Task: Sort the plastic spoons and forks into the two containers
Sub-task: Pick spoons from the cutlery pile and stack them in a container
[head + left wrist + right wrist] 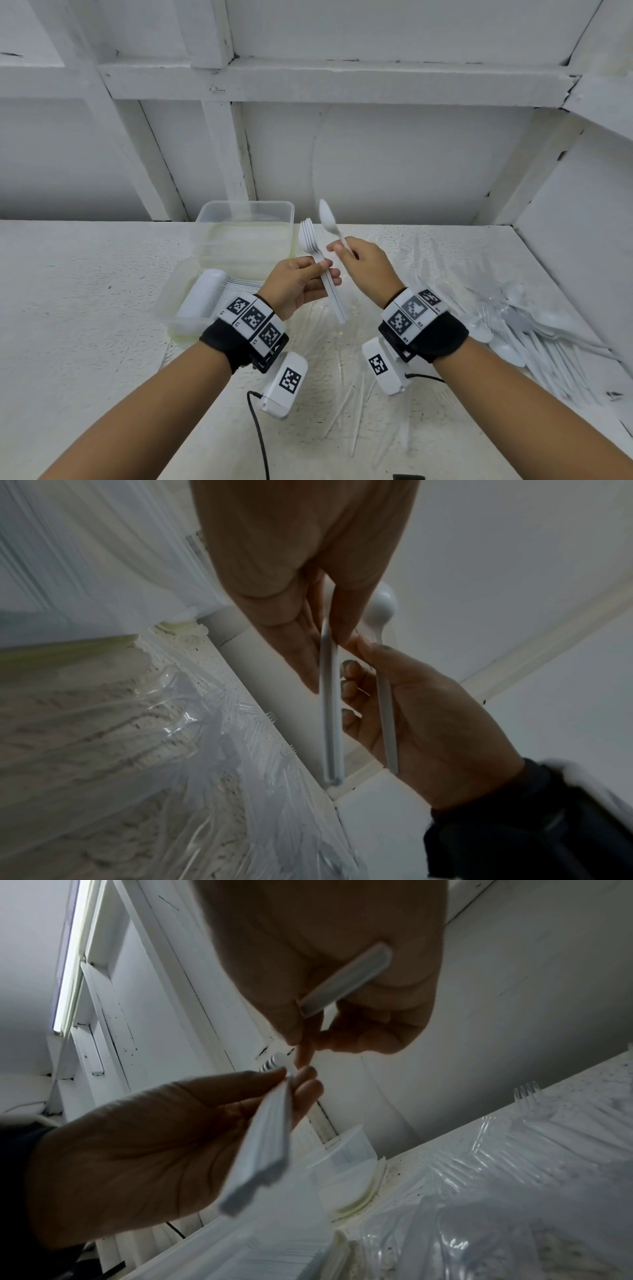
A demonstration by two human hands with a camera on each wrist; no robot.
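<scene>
From the head camera, the left hand (297,281) pinches a stack of white plastic forks (320,270) by the handles, tines up, thumb and fingers clamped on it above the speckled white bench (85,308). Just beside it, the right hand (368,265) grips a single white plastic spoon (329,219) by its handle, bowl raised and tilted left. The near clear plastic container (171,301) holds a row of white cutlery; the far clear plastic container (246,222) stands behind it. A loose pile of white spoons and forks (534,329) lies on the right.

The left wrist camera shows the fork handles (330,710) edge-on in the left grip, and the spoon (380,610) in the right hand (428,718).

The right wrist camera shows the spoon handle (346,980) held by curled right fingers, and the left hand (137,1150) clamped on the fork stack (263,1145).
</scene>
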